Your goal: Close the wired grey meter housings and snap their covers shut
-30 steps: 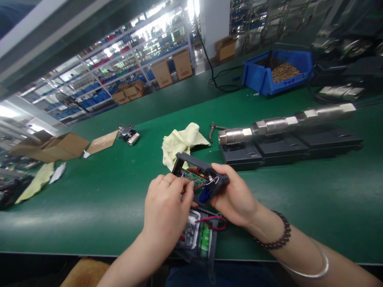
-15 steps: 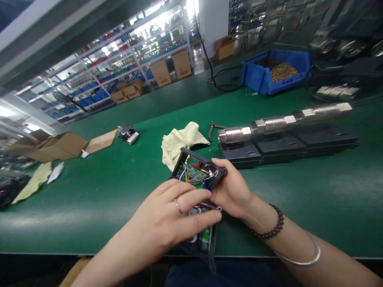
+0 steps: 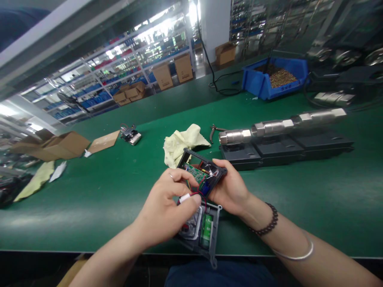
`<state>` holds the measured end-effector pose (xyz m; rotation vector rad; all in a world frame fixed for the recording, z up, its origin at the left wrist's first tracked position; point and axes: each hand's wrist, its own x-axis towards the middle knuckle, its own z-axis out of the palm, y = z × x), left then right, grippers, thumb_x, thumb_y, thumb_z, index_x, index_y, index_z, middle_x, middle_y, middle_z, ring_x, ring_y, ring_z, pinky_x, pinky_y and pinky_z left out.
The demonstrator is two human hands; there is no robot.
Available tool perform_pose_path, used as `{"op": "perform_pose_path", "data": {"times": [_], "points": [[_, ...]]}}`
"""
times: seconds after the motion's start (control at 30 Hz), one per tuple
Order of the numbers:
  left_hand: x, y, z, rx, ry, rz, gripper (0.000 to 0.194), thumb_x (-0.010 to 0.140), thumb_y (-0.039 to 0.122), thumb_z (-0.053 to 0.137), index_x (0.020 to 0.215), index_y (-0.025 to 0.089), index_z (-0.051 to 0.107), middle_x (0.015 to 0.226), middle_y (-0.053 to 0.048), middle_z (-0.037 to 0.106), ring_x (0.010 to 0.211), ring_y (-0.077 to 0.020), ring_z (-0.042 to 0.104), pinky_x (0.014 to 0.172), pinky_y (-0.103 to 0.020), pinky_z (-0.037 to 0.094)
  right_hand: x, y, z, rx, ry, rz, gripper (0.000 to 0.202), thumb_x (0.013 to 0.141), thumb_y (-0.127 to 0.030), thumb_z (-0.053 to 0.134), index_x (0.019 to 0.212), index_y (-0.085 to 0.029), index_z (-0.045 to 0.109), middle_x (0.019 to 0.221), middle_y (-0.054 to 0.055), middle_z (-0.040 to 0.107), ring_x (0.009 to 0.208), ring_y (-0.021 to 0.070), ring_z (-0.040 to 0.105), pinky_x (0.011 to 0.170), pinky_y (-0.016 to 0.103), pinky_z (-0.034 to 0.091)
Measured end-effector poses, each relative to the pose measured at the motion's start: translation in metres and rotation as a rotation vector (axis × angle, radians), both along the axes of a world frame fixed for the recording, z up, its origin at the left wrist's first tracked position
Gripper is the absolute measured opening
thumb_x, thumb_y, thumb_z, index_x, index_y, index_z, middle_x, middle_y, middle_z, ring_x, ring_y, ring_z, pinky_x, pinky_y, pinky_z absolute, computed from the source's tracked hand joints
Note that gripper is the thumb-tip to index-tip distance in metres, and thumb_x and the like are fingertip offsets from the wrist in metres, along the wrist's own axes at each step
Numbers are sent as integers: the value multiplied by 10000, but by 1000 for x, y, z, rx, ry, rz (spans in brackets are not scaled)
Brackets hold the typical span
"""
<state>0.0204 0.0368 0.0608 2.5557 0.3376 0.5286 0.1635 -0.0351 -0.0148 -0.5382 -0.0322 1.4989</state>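
A small white connector [image 3: 184, 197] is pinched in the left hand [image 3: 163, 209]. The open black housing [image 3: 202, 173] is clasped by the right hand [image 3: 230, 189], tilted above its other half [image 3: 201, 235] lying at the green table's [image 3: 104, 191] near edge.

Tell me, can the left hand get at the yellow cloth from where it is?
Probably not directly: the left hand pinches a white connector, and the open black housing sits between it and the yellow cloth.
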Motion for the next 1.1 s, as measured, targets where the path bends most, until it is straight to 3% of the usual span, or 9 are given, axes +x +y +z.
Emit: {"op": "perform_pose_path", "data": {"times": [0.1,0.17,0.33,0.5,0.6,0.8,0.97,1.03,1.1], "points": [[0,-4,0,-181,67,-136,436,899,-14,354,1039,215,698,1138,-59,683,1063,-163,637,846,-295,559,-2,-2,4,-49,18,-24,354,833,-362,390,844,-131,658,753,101,673,634,230,609,566,335,508],[0,-4,-5,-3,45,-123,431,946,53,336,1241,216,605,1320,-93,589,1200,-200,558,942,-364,517,-2,-3,5,-27,18,-31,338,829,-354,398,817,-142,661,757,99,677,637,235,612,558,340,511],[0,-3,-25,770,-105,213,290,947,268,527,1223,277,618,1437,-121,467,1261,-286,436,995,-449,352,-3,-3,3,51,-17,-31,340,831,-347,403,828,-140,673,775,89,674,620,228,595,541,351,516],[-3,-3,-20,1051,-63,291,95,909,228,606,968,232,680,1289,-77,602,1211,-261,449,999,-402,286,-3,-2,-2,79,-54,-14,374,852,-367,383,882,-133,673,831,117,673,686,254,602,559,379,522],[-3,-2,-10,951,-27,169,196,904,204,585,719,207,650,1140,-64,682,1154,-261,515,999,-408,327,-6,-3,-1,55,-26,-3,370,850,-368,386,830,-135,672,778,107,668,699,250,607,630,389,532],[3,-5,1,461,-60,42,335,794,171,596,482,186,477,859,-32,702,899,-219,596,825,-359,476,-14,-6,3,25,5,14,341,806,-359,414,732,-149,672,700,88,663,695,256,624,635,352,525],[2,-3,10,32,45,-56,170,821,122,583,672,191,538,1003,-6,715,894,-132,650,814,-239,498,-12,-6,7,-25,16,-69,325,812,-337,421,717,-157,675,690,81,666,740,268,639,693,384,545],[1,2,12,-7,89,-102,121,851,91,560,822,203,597,983,15,711,879,-99,654,795,-185,494,-10,-6,9,-54,29,-88,348,837,-333,402,725,-154,679,691,83,667,744,264,643,700,389,554],[2,6,12,47,86,-119,255,857,42,537,1013,222,627,921,33,695,837,-76,642,777,-150,486,-9,-5,11,-90,38,-99,378,862,-336,380,733,-149,683,691,83,667,727,256,644,682,382,562]]}}
